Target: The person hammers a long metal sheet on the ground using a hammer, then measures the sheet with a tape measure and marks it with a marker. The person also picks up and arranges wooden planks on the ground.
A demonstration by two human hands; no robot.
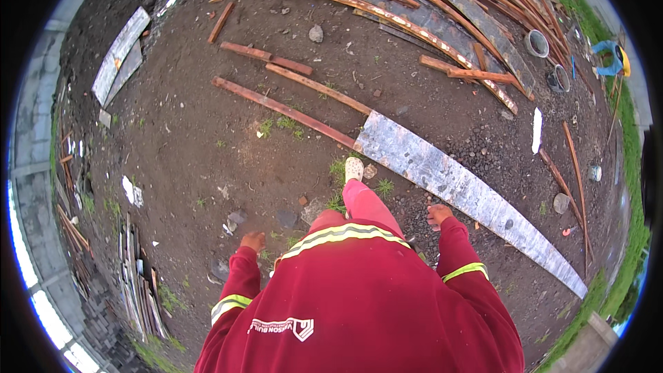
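Observation:
My left hand (253,240) hangs low over the dirt beside my left leg, its fingers curled in, with no object showing in it. On the other side my right hand (439,215) is loosely bent with the fingers slightly apart, and it looks empty. It is nearest to a long grey stained sheet panel (442,169), which lies on the ground in front of me and runs off to the right. Two wooden strips, a reddish one (283,112) and a browner one (318,88), extend leftward from the panel's far end. One light clog (354,169) stands close to that end.
Long timbers (476,0) and grey boards lie piled at the far right, near two buckets (536,43). A person (611,59) bends at the right edge. Pale boards (121,55) lie far left, a scrap pile (138,276) near left. Stones (315,33) dot the dirt.

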